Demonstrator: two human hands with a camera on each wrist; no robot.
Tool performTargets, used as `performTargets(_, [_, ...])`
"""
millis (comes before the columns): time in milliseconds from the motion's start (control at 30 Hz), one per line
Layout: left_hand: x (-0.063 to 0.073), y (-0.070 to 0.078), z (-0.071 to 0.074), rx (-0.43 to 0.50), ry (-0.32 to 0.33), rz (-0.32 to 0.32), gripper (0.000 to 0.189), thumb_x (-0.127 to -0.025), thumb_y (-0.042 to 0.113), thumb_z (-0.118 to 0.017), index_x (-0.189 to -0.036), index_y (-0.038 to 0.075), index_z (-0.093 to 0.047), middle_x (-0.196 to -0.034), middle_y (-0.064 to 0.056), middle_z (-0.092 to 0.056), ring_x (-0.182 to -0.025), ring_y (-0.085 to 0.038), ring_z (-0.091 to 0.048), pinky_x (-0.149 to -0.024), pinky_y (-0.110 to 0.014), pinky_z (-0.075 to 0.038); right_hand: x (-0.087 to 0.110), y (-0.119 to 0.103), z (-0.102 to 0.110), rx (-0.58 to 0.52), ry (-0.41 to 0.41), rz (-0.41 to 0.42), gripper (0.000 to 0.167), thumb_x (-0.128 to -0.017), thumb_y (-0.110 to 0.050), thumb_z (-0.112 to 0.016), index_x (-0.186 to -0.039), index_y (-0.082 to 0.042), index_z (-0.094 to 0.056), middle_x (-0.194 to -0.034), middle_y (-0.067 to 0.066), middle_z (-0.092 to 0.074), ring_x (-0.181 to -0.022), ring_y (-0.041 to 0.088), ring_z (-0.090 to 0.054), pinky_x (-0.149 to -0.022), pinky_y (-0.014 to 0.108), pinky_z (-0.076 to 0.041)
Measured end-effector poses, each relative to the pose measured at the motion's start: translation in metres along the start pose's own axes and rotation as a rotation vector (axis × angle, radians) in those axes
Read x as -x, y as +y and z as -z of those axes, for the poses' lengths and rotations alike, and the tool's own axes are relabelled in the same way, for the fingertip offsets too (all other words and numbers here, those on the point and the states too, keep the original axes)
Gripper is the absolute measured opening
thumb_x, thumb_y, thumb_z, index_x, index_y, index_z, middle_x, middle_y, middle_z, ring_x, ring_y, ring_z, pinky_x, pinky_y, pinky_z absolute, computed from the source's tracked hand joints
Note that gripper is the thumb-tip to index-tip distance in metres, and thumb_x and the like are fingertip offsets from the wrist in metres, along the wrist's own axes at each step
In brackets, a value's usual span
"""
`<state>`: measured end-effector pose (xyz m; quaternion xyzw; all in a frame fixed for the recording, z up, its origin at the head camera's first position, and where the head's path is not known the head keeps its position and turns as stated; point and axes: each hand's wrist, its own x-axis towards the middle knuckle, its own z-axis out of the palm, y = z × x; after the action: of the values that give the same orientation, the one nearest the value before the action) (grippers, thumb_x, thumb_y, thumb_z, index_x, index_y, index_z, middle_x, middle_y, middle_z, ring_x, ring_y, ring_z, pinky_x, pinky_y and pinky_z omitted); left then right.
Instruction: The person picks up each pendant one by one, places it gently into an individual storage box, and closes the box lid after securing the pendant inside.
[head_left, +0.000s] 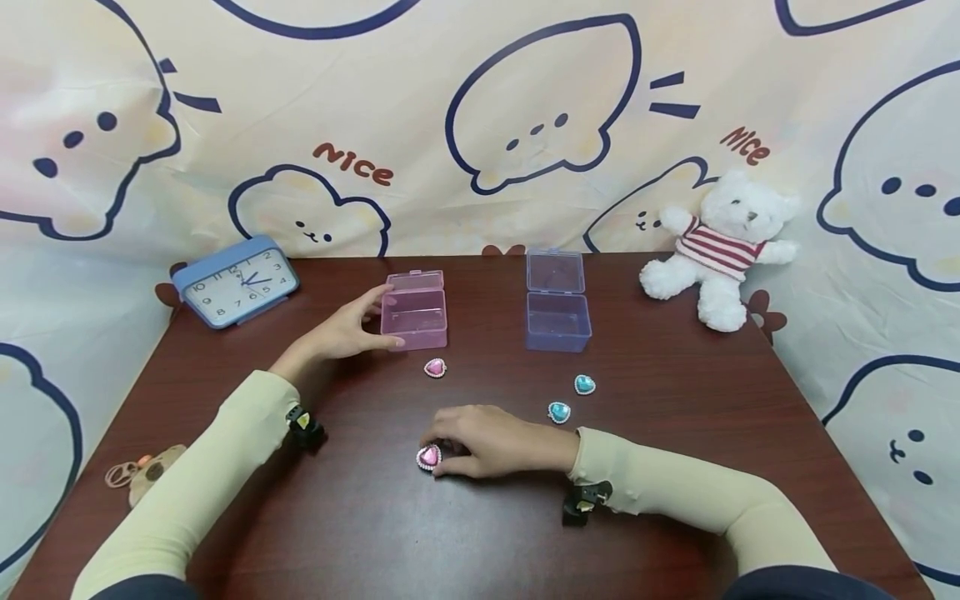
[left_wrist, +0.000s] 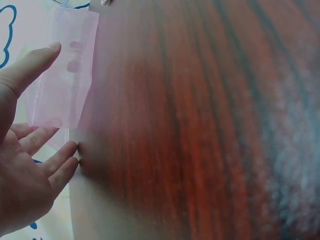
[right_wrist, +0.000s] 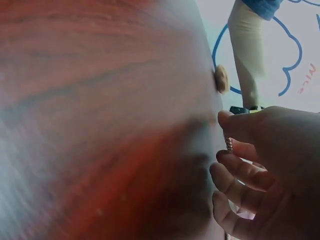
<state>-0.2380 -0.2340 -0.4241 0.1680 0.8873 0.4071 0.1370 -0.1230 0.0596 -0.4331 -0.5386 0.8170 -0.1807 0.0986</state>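
Note:
My left hand (head_left: 345,329) holds the left side of an open pink see-through plastic box (head_left: 426,338), thumb at its front corner and fingertips by the hinged lid. In the left wrist view the thumb lies across the box's side wall (left_wrist: 62,90). Nearer the front, my right hand (head_left: 487,442) pinches a pink heart-shaped gem (head_left: 429,457) with a beaded rim between thumb and forefinger. The right wrist view shows only the gem's beaded edge (right_wrist: 229,144) there. Another pink heart gem (head_left: 435,367) lies just in front of the pink box.
An open blue-purple plastic box (head_left: 558,340) stands right of the pink one. Two blue heart gems (head_left: 558,412) lie in front of it. A blue clock (head_left: 242,283) stands back left, a white teddy bear (head_left: 716,246) back right. A brown plush keychain (head_left: 153,473) lies beside the left sleeve.

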Motion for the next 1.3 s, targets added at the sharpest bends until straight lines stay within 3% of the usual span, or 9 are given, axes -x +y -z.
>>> performTargets(200, [-0.002,0.0,0.0,-0.007,0.002,-0.019,0.103,-0.088,0.028,-0.082,-0.165,0.01,-0.016,-0.156,-0.022,-0.042,-0.142,-0.042,-0.045,-0.122,-0.061,-0.031,-0.004,0.006,0.016,0.004,0.054,-0.022,0.031,-0.097,-0.037,-0.072,-0.123,-0.021,-0.071,-0.109,-0.009,-0.068,-0.084,0.001,-0.059,-0.072,0.017,-0.046])
performTargets(367, [-0.005,-0.001,0.001,-0.011,0.007,-0.026,0.104,-0.087,0.027,-0.084,-0.164,0.009,-0.017,-0.155,-0.022,-0.044,-0.141,-0.042,-0.047,-0.121,-0.06,-0.032,-0.011,0.015,0.037,0.024,0.136,-0.036,0.034,-0.096,-0.038,-0.073,-0.124,-0.02,-0.072,-0.123,-0.004,-0.07,-0.107,0.008,-0.067,-0.09,0.03,-0.057])
performTargets(433, [-0.006,-0.001,0.002,-0.011,0.005,-0.027,0.104,-0.087,0.028,-0.084,-0.165,0.01,-0.016,-0.155,-0.021,-0.045,-0.141,-0.042,-0.047,-0.121,-0.06,-0.032,-0.014,0.019,0.047,0.011,0.177,-0.038,0.033,-0.096,-0.036,-0.074,-0.124,-0.018,-0.072,-0.122,-0.002,-0.071,-0.105,0.011,-0.069,-0.089,0.031,-0.058])
performTargets(600, [-0.006,0.0,0.004,0.001,-0.015,-0.022,0.103,-0.088,0.03,-0.083,-0.165,0.013,-0.015,-0.156,-0.02,-0.044,-0.141,-0.042,-0.046,-0.122,-0.062,-0.03,-0.024,0.035,0.07,-0.054,0.279,-0.068,0.031,-0.095,-0.029,-0.076,-0.122,-0.016,-0.072,-0.113,-0.003,-0.071,-0.08,0.009,-0.067,-0.072,0.026,-0.057])
performTargets(733, [-0.006,0.002,0.004,0.008,-0.026,-0.011,0.103,-0.089,0.033,-0.082,-0.165,0.015,-0.015,-0.157,-0.019,-0.044,-0.143,-0.041,-0.044,-0.122,-0.063,-0.029,-0.034,0.05,0.084,-0.085,0.335,-0.113,0.029,-0.094,-0.026,-0.077,-0.121,-0.015,-0.072,-0.112,-0.002,-0.071,-0.079,0.008,-0.066,-0.073,0.031,-0.059])
performTargets(1100, [-0.006,0.003,0.003,0.004,-0.025,-0.015,0.105,-0.089,0.033,-0.082,-0.166,0.016,-0.014,-0.157,-0.019,-0.043,-0.144,-0.042,-0.044,-0.122,-0.063,-0.028,-0.06,0.096,0.098,-0.132,0.374,-0.277,0.033,-0.094,-0.023,-0.077,-0.124,-0.013,-0.071,-0.111,0.001,-0.07,-0.081,0.013,-0.062,-0.075,0.027,-0.054])
performTargets(1300, [-0.001,0.0,0.002,0.011,-0.026,-0.004,0.105,-0.089,0.033,-0.082,-0.166,0.014,-0.013,-0.158,-0.02,-0.043,-0.144,-0.042,-0.044,-0.122,-0.063,-0.028,-0.076,0.11,0.089,-0.15,0.331,-0.283,0.032,-0.095,-0.027,-0.076,-0.123,-0.012,-0.071,-0.108,0.003,-0.07,-0.083,0.014,-0.061,-0.074,0.026,-0.051])
